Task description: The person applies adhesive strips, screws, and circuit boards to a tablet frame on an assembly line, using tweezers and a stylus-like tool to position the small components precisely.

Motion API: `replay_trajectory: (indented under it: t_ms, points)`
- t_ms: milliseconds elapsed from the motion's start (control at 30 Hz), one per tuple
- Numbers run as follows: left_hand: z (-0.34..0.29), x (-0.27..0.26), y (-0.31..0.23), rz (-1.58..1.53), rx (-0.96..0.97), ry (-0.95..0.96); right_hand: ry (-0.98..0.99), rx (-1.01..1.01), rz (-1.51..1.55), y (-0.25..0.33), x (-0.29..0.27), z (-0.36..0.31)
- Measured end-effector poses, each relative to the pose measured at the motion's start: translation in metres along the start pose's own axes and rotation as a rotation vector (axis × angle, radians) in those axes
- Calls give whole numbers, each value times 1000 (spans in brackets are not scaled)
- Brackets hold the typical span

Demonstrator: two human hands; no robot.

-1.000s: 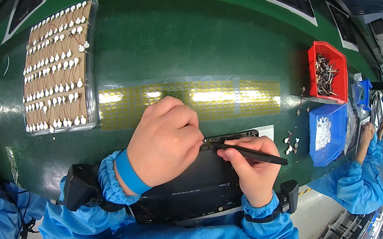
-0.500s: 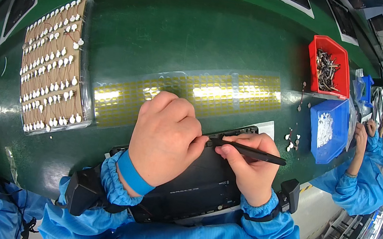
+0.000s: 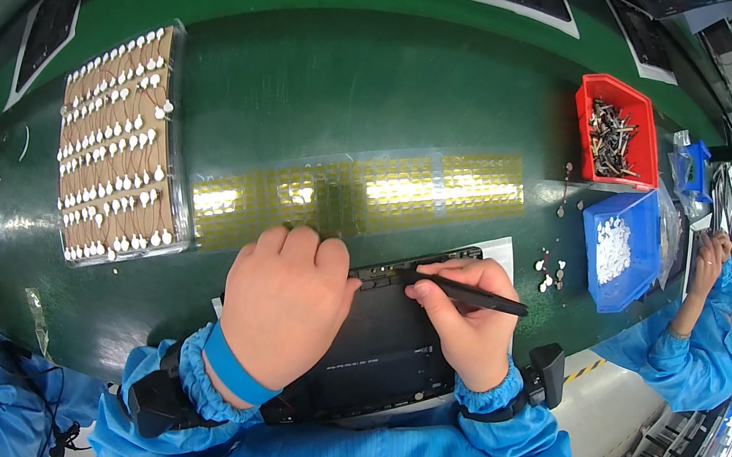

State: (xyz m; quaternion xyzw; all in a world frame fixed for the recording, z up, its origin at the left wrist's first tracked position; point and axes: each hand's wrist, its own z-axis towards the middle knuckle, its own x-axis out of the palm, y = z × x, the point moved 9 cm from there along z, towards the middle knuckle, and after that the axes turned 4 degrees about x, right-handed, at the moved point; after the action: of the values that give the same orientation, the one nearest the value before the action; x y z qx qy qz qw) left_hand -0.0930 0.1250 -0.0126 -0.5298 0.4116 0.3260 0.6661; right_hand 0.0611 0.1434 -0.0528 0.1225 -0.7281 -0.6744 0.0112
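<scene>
A flat black tablet-like device (image 3: 389, 349) lies in front of me, with small parts showing along its far edge. My right hand (image 3: 468, 328) pinches a slim black pen-shaped tool (image 3: 485, 299), whose tip points left at that far strip. At the device's far left, my left hand (image 3: 287, 298) is curled, knuckles up, its thumb beside the strip. Its fingertips are hidden underneath, so what they hold, if anything, cannot be seen. Beyond both hands, a band of yellow patterned stickers (image 3: 480, 182) lies on the green table (image 3: 314, 75).
At the left stands a clear tray (image 3: 187, 218) of wired white round parts. To the right are a red bin (image 3: 648, 145) of small dark parts and a blue bin (image 3: 592, 266) of white pieces. Loose small parts (image 3: 559, 278) lie beside them. A co-worker (image 3: 694, 351) is at far right.
My left hand has moved left, away from the tool's tip, uncovering more of the far strip. My right hand keeps the tool near that strip. The whole view has shifted slightly.
</scene>
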Motion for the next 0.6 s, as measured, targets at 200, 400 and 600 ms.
replay_trajectory:
  t_ms: [200,400,600]
  points:
    - [-4,4,-2,126,-34,42,31,-98,-63,8,1,-5]
    - [-11,12,-7,70,-3,61,-208,-385,246,30,-35,-19]
    - [-19,12,-14,-88,-171,324,-357,-506,399,37,-67,-35]
